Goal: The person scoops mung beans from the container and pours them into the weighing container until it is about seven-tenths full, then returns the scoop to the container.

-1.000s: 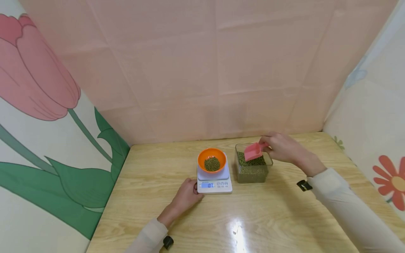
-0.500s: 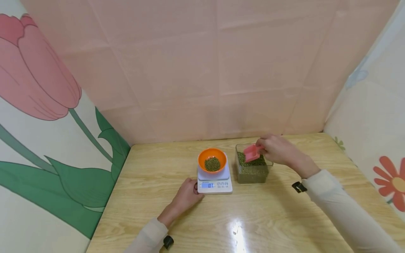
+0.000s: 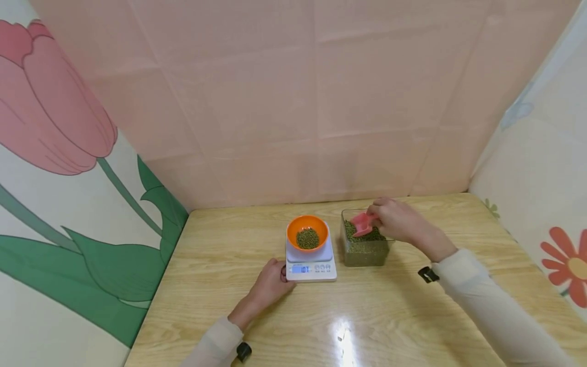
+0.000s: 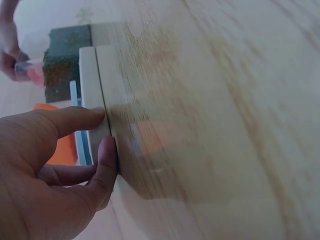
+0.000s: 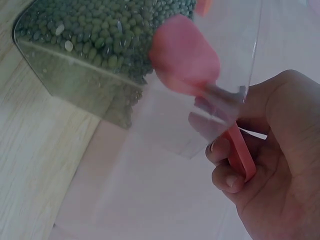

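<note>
In the head view my right hand grips the handle of a pink scoop. The scoop's blade dips into green mung beans inside a clear square container. From the right wrist view, fingers curl round the scoop handle, and the blade touches the beans. My left hand holds the near left corner of a white kitchen scale, thumb and fingertips against its edge in the left wrist view. On the scale stands an orange bowl with a small heap of mung beans. The lit display appears to read 107.
The container stands just right of the scale on a wood-grain table. A pink-covered wall rises at the table's back edge. Side panels with a painted tulip and a red flower flank it.
My right hand has moved left and slightly down, and the scoop has tilted lower into the beans. The left hand, the scale and the bowl have stayed in place.
</note>
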The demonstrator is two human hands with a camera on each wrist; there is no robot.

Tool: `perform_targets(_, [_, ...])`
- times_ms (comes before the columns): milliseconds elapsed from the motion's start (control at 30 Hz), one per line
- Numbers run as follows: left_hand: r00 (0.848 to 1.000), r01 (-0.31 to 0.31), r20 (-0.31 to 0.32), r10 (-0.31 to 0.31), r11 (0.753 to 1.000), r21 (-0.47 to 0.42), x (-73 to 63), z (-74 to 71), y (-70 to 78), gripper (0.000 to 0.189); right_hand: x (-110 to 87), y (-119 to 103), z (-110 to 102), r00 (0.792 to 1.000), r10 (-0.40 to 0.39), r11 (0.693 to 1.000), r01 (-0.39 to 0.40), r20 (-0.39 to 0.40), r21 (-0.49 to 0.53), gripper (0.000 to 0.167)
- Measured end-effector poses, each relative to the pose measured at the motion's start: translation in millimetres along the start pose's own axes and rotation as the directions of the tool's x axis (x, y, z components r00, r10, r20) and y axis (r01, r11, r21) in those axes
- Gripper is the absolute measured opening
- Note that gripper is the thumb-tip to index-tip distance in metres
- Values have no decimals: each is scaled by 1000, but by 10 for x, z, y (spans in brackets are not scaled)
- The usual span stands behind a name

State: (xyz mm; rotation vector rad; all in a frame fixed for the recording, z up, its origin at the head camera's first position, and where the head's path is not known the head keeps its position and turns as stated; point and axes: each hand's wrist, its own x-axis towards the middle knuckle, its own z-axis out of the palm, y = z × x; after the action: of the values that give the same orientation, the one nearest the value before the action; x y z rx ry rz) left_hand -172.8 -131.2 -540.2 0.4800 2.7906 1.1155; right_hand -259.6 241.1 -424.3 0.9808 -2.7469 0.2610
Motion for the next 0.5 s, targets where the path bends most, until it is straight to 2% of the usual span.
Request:
perform_targets(167, [1000,18,3,-18,1000,2,5,1,4,36,19,-42,2,1000,-3,1000,3,1,-17,19])
perform_targets(500, [1000,12,6,-12,1000,-8,-5,0,9,37,59,-69,51,1000,15,1000,-15,17,-13,19])
